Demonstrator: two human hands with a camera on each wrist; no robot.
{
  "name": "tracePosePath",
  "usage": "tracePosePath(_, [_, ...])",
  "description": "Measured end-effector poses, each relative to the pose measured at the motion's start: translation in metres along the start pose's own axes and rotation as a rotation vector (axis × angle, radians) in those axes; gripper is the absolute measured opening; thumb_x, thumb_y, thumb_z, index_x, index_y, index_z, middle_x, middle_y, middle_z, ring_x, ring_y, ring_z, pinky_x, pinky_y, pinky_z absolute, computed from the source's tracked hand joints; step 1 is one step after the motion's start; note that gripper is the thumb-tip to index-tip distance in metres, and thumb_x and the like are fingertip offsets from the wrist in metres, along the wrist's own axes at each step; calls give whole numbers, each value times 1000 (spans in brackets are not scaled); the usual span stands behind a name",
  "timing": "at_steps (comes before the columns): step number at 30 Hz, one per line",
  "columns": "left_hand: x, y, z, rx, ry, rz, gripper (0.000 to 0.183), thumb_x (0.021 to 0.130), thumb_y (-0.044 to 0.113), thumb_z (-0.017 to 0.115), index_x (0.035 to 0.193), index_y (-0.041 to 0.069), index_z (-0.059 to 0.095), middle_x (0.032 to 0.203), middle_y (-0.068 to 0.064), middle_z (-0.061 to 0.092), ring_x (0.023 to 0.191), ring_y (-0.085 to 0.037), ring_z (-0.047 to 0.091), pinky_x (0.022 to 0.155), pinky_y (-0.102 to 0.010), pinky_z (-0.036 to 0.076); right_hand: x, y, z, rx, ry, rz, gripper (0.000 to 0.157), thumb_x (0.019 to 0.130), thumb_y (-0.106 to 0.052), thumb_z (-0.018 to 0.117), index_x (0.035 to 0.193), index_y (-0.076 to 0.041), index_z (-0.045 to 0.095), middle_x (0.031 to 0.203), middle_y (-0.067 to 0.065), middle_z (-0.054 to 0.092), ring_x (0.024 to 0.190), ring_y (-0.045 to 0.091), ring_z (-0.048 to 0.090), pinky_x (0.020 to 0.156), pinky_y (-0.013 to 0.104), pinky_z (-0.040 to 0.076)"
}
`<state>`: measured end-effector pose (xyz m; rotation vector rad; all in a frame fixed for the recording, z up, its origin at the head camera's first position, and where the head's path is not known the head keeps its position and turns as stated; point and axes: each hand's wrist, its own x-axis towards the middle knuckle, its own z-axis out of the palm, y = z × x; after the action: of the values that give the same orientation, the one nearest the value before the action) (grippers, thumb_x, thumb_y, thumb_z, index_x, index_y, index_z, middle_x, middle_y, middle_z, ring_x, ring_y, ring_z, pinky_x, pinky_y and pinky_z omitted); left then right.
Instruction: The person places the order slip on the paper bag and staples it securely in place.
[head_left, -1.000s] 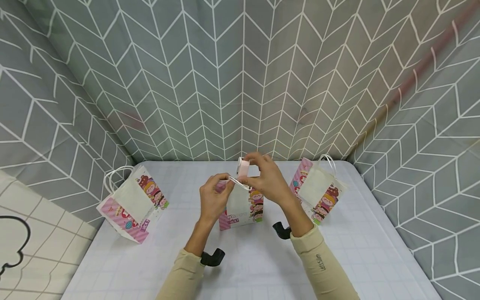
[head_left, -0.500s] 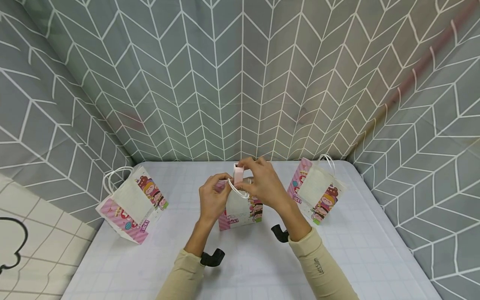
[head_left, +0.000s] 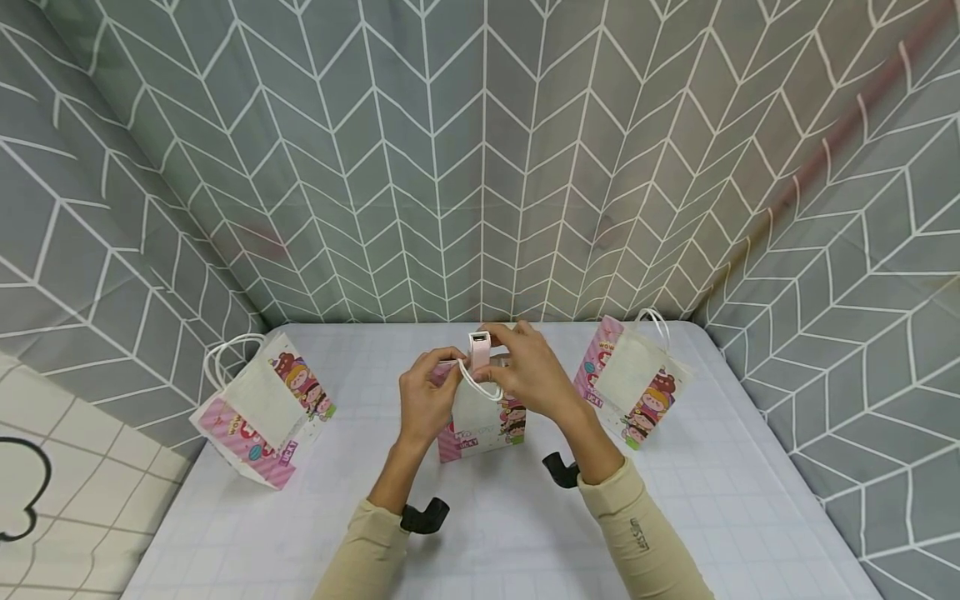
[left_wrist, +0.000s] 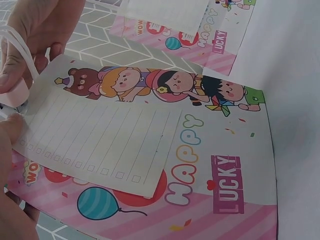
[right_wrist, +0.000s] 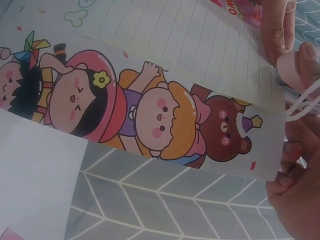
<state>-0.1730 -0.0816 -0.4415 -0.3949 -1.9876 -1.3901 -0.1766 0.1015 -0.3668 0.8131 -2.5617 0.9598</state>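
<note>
**Both hands at the mouth of the middle gift bag**

3 cartoon-printed paper gift bags stand on the white counter (head_left: 720, 517). The middle gift bag (head_left: 483, 421) stands upright at the centre of the head view, and both hands meet over its top edge.

The right hand (head_left: 528, 371) comes in from 5 o'clock and pinches a small pink box (head_left: 478, 347) between thumb and fingers, holding it upright right at the bag's mouth, at 12 o'clock of the bag. Its grip is curled closed around the box. A white cord handle (head_left: 480, 387) of the bag loops just under this hand, touching its fingers.

The left hand (head_left: 425, 396) comes in from 7 o'clock, and its fingers pinch the bag's top edge at the 10 o'clock corner; the grip is closed on the paper rim. In the left wrist view the bag's lined note panel and the words "HAPPY" and "LUCKY" fill the picture, with the pink box at the left edge.

The left gift bag (head_left: 262, 408) leans at 9 o'clock, well apart from the hands, its white handles up. The right gift bag (head_left: 630, 383) leans at 3 o'clock, near the right forearm. Both arms wear beige sleeves (head_left: 637, 533). A grey chevron-patterned cloth (head_left: 480, 167) closes in the counter at the back and both sides.
</note>
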Motion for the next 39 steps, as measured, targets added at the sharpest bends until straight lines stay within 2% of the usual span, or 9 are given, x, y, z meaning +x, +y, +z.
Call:
tracePosePath(7, [0, 0, 0, 0, -1, 16, 13, 86, 5, 78, 94, 13, 74, 94, -2, 76, 87, -17, 67, 72, -29, 48, -2, -1, 1, 2, 3, 13, 63, 79, -35, 84, 134, -14, 61, 110, 2, 74, 92, 17, 53, 79, 38, 46])
tracePosePath(14, [-1, 0, 1, -5, -11, 19, 12, 87, 5, 78, 94, 13, 74, 94, -2, 76, 84, -16, 64, 66, -27, 46, -3, 0, 5, -57, 45, 18, 62, 78, -37, 83, 131, -13, 63, 106, 1, 74, 87, 19, 53, 77, 39, 45])
tracePosePath(19, [-1, 1, 1, 2, 6, 25, 13, 86, 3, 78, 94, 13, 74, 92, -2, 76, 79, -14, 61, 63, -26, 43, -5, -2, 8, -87, 55, 16, 61, 79, -36, 82, 131, -12, 63, 107, 1, 74, 80, 15, 49, 75, 36, 42])
tracePosePath(26, [0, 2, 0, -16, 4, -5, 15, 85, 2, 79, 94, 14, 75, 91, -2, 75, 75, -14, 57, 58, -22, 39, -4, -6, 7, -119, 54, 2, 59, 79, -36, 82, 130, -13, 63, 107, -1, 75, 77, 14, 45, 76, 36, 37])
tracePosePath(32, [0, 1, 0, -5, 8, -11, 13, 85, 6, 80, 94, 14, 75, 92, -2, 75, 77, -14, 59, 62, -26, 42, -3, -6, 7, -128, 38, -3, 58, 79, -36, 81, 130, -14, 63, 105, -3, 74, 77, 14, 46, 75, 35, 36])
tracePosePath(39, [-1, 0, -1, -2, -9, -21, 11, 87, 7, 79, 94, 13, 74, 92, -2, 75, 79, -14, 60, 65, -27, 43, -5, -6, 9, -152, 62, -7, 60, 79, -36, 82, 130, -13, 63, 105, -2, 75, 74, 14, 43, 73, 34, 35])
